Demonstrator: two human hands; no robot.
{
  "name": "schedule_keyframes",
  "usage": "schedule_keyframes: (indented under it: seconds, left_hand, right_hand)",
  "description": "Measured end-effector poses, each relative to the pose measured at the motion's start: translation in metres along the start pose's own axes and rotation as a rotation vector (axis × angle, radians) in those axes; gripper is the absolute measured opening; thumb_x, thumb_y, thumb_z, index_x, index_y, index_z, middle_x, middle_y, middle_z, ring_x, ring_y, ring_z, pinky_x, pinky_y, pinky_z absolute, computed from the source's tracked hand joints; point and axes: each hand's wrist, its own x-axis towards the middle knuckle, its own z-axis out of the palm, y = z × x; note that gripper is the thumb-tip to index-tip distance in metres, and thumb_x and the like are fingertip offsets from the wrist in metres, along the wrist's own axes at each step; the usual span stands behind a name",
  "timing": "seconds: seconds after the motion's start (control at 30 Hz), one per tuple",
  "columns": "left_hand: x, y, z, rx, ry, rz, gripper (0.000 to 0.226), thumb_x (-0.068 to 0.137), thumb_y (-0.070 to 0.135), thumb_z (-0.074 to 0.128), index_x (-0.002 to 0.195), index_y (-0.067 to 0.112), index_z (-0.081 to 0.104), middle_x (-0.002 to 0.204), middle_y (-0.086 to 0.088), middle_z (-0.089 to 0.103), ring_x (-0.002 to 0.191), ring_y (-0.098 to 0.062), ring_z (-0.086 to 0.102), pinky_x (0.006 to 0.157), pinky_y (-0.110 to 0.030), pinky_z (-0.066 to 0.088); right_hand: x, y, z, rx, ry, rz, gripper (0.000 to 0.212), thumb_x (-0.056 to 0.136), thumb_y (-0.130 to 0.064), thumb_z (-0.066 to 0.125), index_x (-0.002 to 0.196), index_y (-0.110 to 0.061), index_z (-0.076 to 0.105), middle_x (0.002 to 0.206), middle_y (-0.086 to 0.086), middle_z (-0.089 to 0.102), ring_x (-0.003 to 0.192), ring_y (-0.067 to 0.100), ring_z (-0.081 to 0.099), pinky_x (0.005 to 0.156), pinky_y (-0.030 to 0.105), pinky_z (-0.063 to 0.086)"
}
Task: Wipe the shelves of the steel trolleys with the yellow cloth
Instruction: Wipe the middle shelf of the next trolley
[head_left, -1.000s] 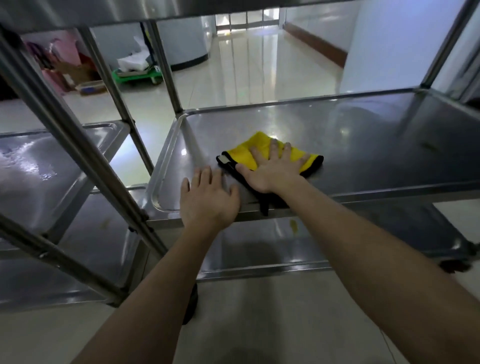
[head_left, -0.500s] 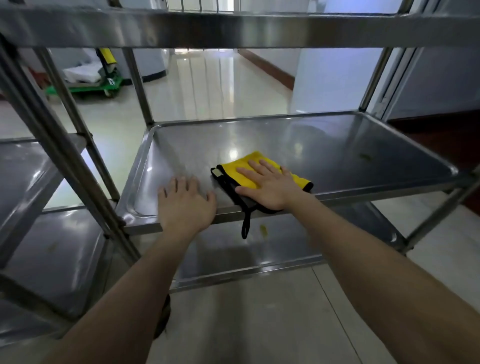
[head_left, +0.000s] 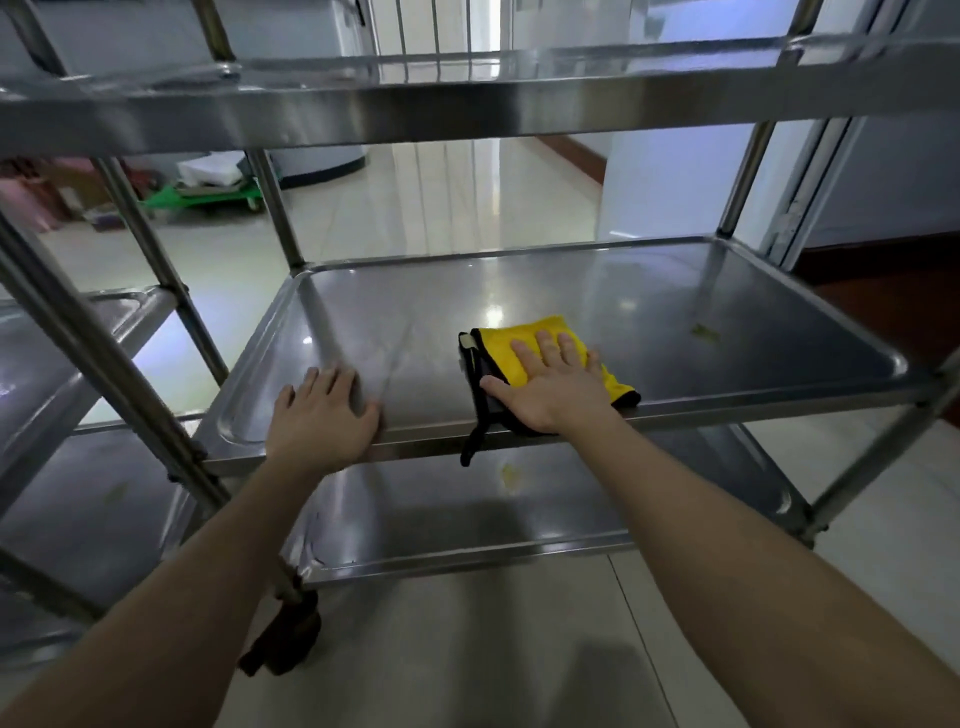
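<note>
Right hand (head_left: 553, 387) presses the yellow cloth (head_left: 550, 338) flat-fingered on the middle shelf (head_left: 675, 312); left hand (head_left: 322, 410), fingers spread, steadies its near edge. Sweep right toward the stain (head_left: 705, 332).

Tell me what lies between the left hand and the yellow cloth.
Only bare steel of the middle shelf, faintly streaked. The head view shows nothing resting between the left hand and the yellow cloth.

No legible text, label or number (steel surfaces unmarked)
</note>
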Motion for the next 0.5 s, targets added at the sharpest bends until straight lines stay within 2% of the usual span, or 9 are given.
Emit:
schedule_keyframes:
  seconds: [0.03,0.13,0.17,0.23,0.33,0.4,0.5]
  left_hand:
    - [0.001,0.002,-0.004,0.012,-0.036,-0.024,0.076,0.09,0.072,0.026,0.147,0.026,0.049,0.157,-0.006,0.05,0.148,-0.029,0.042,0.124,-0.056,0.031]
    - [0.014,0.023,-0.024,0.051,-0.146,-0.142,0.059,0.08,0.07,0.037,0.114,0.027,0.058,0.129,-0.007,0.063,0.117,-0.03,0.059,0.111,-0.055,0.044]
    - [0.019,0.035,-0.029,0.056,-0.149,-0.166,0.055,0.082,0.067,0.041,0.112,0.024,0.059,0.125,-0.008,0.064,0.112,-0.031,0.061,0.108,-0.054,0.047]
    - [0.022,0.066,-0.032,0.044,-0.059,-0.157,0.055,0.093,0.056,0.046,0.127,0.016,0.062,0.131,-0.013,0.065,0.118,-0.035,0.062,0.108,-0.051,0.049]
    - [0.019,0.112,-0.018,-0.08,0.111,-0.006,0.049,0.104,0.032,0.053,0.146,0.008,0.061,0.149,-0.019,0.06,0.134,-0.038,0.058,0.115,-0.048,0.044]
    - [0.016,0.13,-0.004,-0.142,0.154,0.053,0.044,0.106,0.023,0.052,0.145,0.005,0.063,0.149,-0.019,0.061,0.135,-0.038,0.057,0.117,-0.047,0.04]
    - [0.015,0.147,0.008,-0.224,0.143,0.04,0.039,0.111,0.028,0.043,0.134,0.009,0.068,0.134,-0.016,0.068,0.124,-0.036,0.061,0.11,-0.05,0.045]
  right_hand:
    - [-0.001,-0.002,0.002,-0.013,0.01,-0.028,0.103,0.086,-0.096,0.011,0.171,-0.039,0.003,0.179,0.0,-0.011,0.165,0.028,-0.015,0.128,0.059,-0.015]
    - [0.001,-0.002,0.005,-0.008,0.047,-0.084,0.104,0.089,-0.094,0.011,0.172,-0.032,0.002,0.179,0.009,-0.012,0.165,0.03,-0.015,0.13,0.057,-0.013]
    - [0.001,0.0,0.006,0.008,0.055,-0.089,0.104,0.089,-0.094,0.012,0.172,-0.032,0.003,0.179,0.01,-0.012,0.165,0.031,-0.015,0.13,0.057,-0.011]
    - [0.0,0.0,0.008,0.026,0.062,-0.106,0.107,0.087,-0.096,0.014,0.172,-0.033,0.002,0.178,0.012,-0.013,0.165,0.033,-0.014,0.13,0.06,-0.01]
    - [0.001,0.0,0.007,0.028,0.05,-0.135,0.105,0.084,-0.099,0.013,0.17,-0.041,-0.002,0.178,0.016,-0.015,0.164,0.038,-0.015,0.128,0.065,-0.01]
    - [0.003,-0.001,0.006,0.011,0.043,-0.149,0.099,0.086,-0.097,0.012,0.169,-0.045,-0.002,0.177,0.017,-0.016,0.163,0.04,-0.016,0.127,0.066,-0.01]
    - [0.007,0.001,0.008,0.032,0.056,-0.148,0.091,0.091,-0.091,0.014,0.169,-0.047,0.004,0.178,0.015,-0.013,0.164,0.039,-0.014,0.127,0.065,-0.012]
